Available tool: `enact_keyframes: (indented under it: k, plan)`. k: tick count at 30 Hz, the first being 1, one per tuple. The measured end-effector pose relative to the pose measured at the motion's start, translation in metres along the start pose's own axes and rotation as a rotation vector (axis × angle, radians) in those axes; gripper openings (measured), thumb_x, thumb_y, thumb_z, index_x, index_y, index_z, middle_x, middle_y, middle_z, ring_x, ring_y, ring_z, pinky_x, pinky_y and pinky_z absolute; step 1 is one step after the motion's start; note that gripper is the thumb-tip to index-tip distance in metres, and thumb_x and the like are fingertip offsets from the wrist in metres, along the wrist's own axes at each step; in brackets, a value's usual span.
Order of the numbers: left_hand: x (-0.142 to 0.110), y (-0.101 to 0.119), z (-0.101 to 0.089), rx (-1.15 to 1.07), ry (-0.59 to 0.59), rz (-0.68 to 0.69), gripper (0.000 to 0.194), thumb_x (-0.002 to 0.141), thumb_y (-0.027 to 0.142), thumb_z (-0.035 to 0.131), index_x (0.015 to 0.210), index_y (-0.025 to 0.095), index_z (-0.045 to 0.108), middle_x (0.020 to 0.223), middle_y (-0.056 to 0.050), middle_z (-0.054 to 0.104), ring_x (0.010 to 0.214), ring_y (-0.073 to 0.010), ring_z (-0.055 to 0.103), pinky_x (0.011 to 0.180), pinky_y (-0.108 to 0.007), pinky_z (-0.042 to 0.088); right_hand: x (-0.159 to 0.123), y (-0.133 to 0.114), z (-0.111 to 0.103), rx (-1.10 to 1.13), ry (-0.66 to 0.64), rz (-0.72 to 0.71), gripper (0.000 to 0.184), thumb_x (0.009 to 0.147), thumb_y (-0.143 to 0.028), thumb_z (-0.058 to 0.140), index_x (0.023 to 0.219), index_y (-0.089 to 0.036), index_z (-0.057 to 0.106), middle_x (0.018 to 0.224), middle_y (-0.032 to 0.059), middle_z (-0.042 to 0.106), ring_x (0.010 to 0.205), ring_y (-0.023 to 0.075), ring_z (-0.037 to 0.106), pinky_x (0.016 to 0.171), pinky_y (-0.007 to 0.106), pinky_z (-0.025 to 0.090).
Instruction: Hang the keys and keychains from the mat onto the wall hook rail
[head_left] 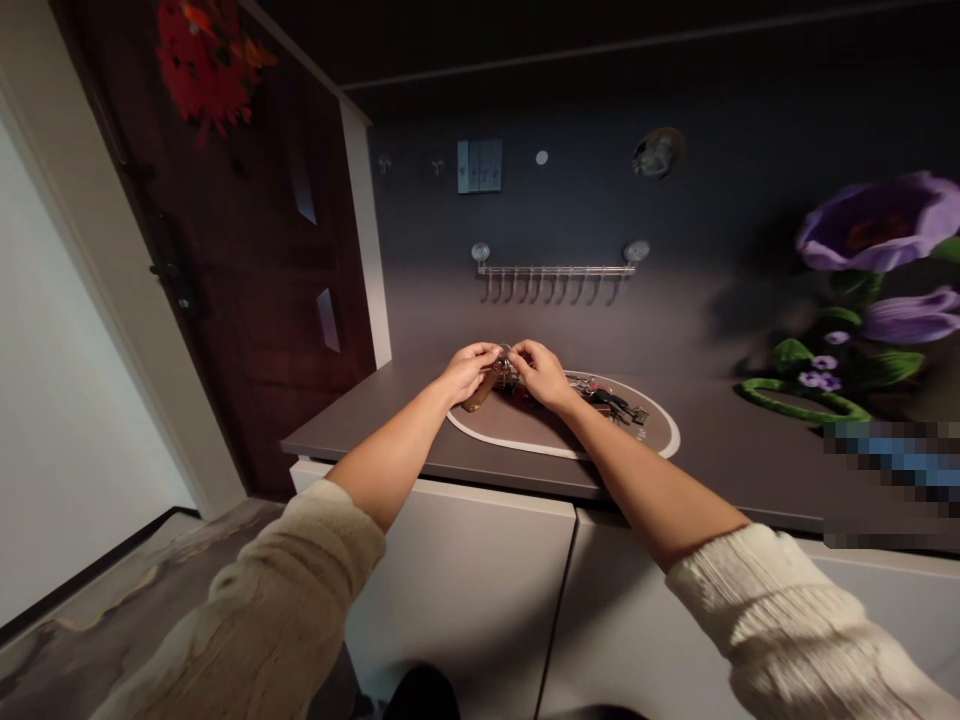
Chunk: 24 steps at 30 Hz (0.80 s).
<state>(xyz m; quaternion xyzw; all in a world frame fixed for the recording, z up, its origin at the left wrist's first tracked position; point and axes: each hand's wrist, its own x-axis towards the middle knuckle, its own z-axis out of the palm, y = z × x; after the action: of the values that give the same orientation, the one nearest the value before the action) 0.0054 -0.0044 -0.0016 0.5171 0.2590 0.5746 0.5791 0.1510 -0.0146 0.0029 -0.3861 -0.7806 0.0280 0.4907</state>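
Over an oval brown mat (517, 430) with a white rim, both my hands meet at a metal key ring (505, 356). My left hand (469, 371) is closed, its thumb and fingers pinching the ring from the left. From the right, my right hand (543, 374) pinches it too, fingertips close to the other hand's. A brown fob (481, 391) hangs under my left hand, its lower end by the mat. More keys (615, 404) lie in a dark, jumbled row on the mat, partly hidden behind my right hand and wrist. Small details at the ring are too fine to tell.
A hook rail (559, 271) is fixed to the grey wall above the counter (390, 415). Purple knitted flowers (911, 318) stand at the right, near a blurred-out patch. White cabinet doors (465, 590) are below; a dark red door (262, 270) is at left.
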Motion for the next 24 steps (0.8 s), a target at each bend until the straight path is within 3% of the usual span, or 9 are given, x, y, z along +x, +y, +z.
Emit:
enact_keyframes:
  k: [4, 11, 16, 20, 24]
  plan:
    - [0.0, -0.002, -0.003, 0.177, 0.046, -0.027, 0.024, 0.064, 0.031, 0.068, 0.081, 0.017, 0.059, 0.066, 0.002, 0.057, 0.049, -0.0053, 0.049, 0.054, -0.021, 0.04, 0.001, -0.002, -0.002, 0.008, 0.011, 0.042, 0.018, 0.078, -0.031, 0.043, 0.076, -0.017, 0.053, 0.076, 0.0028, 0.055, 0.07, 0.0133, 0.048, 0.068, 0.025, 0.037]
    - [-0.004, 0.0, 0.0, 0.346, 0.111, 0.114, 0.023, 0.065, 0.034, 0.065, 0.079, 0.016, 0.062, 0.068, 0.001, 0.056, 0.054, -0.0071, 0.046, 0.054, -0.021, 0.038, 0.001, -0.002, -0.004, -0.031, 0.038, 0.026, 0.02, 0.08, -0.032, 0.04, 0.077, -0.017, 0.053, 0.078, 0.0038, 0.055, 0.074, 0.0142, 0.048, 0.071, 0.026, 0.037]
    - [0.002, -0.001, -0.003, 0.473, 0.292, 0.325, 0.016, 0.072, 0.029, 0.056, 0.067, 0.014, 0.057, 0.06, 0.001, 0.053, 0.057, -0.0094, 0.046, 0.061, -0.022, 0.038, 0.002, 0.001, -0.005, -0.062, 0.086, 0.02, 0.02, 0.081, -0.031, 0.039, 0.076, -0.017, 0.052, 0.079, 0.0052, 0.056, 0.076, 0.0153, 0.048, 0.072, 0.027, 0.037]
    - [0.007, -0.004, -0.011, 0.69, 0.491, 0.36, 0.019, 0.078, 0.03, 0.048, 0.068, 0.016, 0.055, 0.06, 0.0, 0.054, 0.059, -0.0107, 0.048, 0.063, -0.022, 0.037, 0.01, -0.001, -0.009, -0.072, 0.138, 0.049, 0.019, 0.08, -0.031, 0.039, 0.075, -0.017, 0.052, 0.079, 0.0051, 0.056, 0.076, 0.0154, 0.049, 0.072, 0.027, 0.037]
    - [0.006, -0.004, -0.013, 0.834, 0.521, 0.349, 0.019, 0.08, 0.029, 0.043, 0.075, 0.017, 0.056, 0.065, -0.002, 0.057, 0.061, -0.0125, 0.05, 0.063, -0.023, 0.035, 0.029, -0.006, -0.013, -0.045, 0.144, 0.112, 0.018, 0.078, -0.031, 0.042, 0.074, -0.017, 0.052, 0.074, 0.0029, 0.056, 0.07, 0.0138, 0.049, 0.068, 0.026, 0.038]
